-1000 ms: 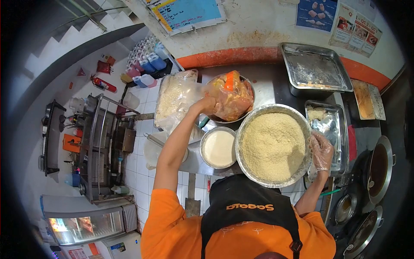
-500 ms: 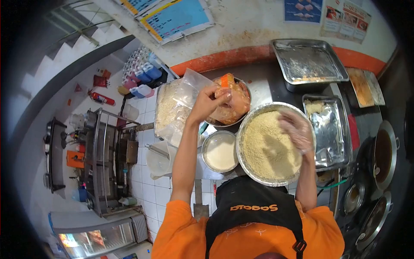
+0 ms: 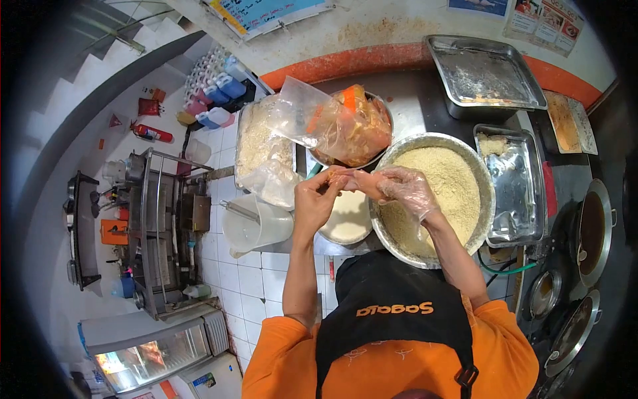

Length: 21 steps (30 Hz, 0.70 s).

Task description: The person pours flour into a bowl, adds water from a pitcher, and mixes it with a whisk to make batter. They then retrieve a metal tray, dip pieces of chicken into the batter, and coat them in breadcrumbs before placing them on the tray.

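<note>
My left hand (image 3: 318,199), bare, pinches one end of a pinkish piece of raw meat (image 3: 367,182). In a clear plastic glove, my right hand (image 3: 407,190) grips its other end, so the piece stretches between both hands. Below the meat is a bowl of creamy white batter (image 3: 345,223), partly hidden by my left hand. Under and beside my right hand stands a wide metal bowl of pale yellow crumbs (image 3: 455,176). Behind my hands, a plastic bag of orange-red marinated meat (image 3: 355,126) rests in a round bowl.
A tray of pale flakes (image 3: 256,143) lies at the left with a plastic bag (image 3: 272,183) on it. Near it stands a white plastic jug (image 3: 256,226). Metal trays (image 3: 512,193) are at the right, a deeper tray (image 3: 488,73) behind, and woks (image 3: 593,226) at far right.
Both hands have come together above the batter bowl, with a piece of meat now between them. My left hand has left the meat bag; my right hand has left the crumbs.
</note>
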{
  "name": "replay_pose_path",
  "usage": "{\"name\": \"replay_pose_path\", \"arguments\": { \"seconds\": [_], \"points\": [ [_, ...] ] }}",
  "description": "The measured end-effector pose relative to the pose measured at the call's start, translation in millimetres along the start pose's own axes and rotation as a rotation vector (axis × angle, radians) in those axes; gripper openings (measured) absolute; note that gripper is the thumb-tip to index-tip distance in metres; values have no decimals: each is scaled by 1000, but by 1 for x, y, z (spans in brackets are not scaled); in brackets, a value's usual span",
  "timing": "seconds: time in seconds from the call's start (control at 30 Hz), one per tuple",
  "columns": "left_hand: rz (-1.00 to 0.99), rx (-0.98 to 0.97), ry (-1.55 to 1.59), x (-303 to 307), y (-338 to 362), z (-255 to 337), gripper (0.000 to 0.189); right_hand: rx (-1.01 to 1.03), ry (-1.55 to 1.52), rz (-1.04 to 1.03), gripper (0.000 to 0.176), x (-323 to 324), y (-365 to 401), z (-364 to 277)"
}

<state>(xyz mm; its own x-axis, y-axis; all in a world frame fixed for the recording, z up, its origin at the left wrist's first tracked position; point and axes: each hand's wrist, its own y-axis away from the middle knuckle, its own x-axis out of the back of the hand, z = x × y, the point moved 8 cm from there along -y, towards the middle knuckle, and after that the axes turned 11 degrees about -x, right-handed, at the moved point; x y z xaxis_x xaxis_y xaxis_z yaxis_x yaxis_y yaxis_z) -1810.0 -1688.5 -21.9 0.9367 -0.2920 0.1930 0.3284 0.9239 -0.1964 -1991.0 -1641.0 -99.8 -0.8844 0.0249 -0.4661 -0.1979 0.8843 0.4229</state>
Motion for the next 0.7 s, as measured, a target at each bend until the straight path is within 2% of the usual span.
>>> {"name": "replay_pose_path", "arguments": {
  "seconds": [0.07, 0.1, 0.17, 0.27, 0.33, 0.4, 0.43, 0.47, 0.5, 0.53, 0.6, 0.63, 0.67, 0.7],
  "points": [
    [-53, 46, -144, 5, 7, -4, 20, 132, 267, 33, 36, -8, 10, -9],
    [-50, 47, -142, 5, 11, -6, 20, 125, 263, 33, 36, -7, 9, -3],
    [-49, 49, -182, 9, 17, -16, 19, 227, 439, 190, 31, 3, 10, 2],
    [-62, 47, -310, 12, 27, -31, 18, 148, 288, 252, 28, 31, 18, 12],
    [-76, 54, -396, 12, 35, -43, 16, 185, 320, 276, 23, 54, 26, 11],
    [-178, -78, -540, -3, 41, -52, 15, 172, 469, 387, 21, 73, 35, 2],
    [-236, -67, -655, -10, 48, -65, 15, 168, 469, 388, 21, 81, 37, 3],
    [-238, -66, -653, -14, 57, -84, 15, 243, 634, 454, 23, 87, 41, -3],
    [-266, -172, -746, -21, 66, -100, 14, 320, 798, 520, 25, 87, 45, -9],
    [-293, -280, -836, -28, 73, -104, 13, 318, 797, 525, 25, 83, 52, -18],
    [-369, -254, -896, -31, 73, -90, 13, 107, 941, 582, 33, 75, 64, -31],
    [-291, -94, -755, -21, 68, -85, 13, 101, 942, 582, 33, 81, 63, -26],
    [-212, 65, -613, -9, 66, -89, 13, 169, 1010, 545, 41, 85, 59, -23],
    [-160, 82, -620, 4, 62, -89, 17, 238, 1077, 504, 50, 83, 57, -22]
  ]
}}
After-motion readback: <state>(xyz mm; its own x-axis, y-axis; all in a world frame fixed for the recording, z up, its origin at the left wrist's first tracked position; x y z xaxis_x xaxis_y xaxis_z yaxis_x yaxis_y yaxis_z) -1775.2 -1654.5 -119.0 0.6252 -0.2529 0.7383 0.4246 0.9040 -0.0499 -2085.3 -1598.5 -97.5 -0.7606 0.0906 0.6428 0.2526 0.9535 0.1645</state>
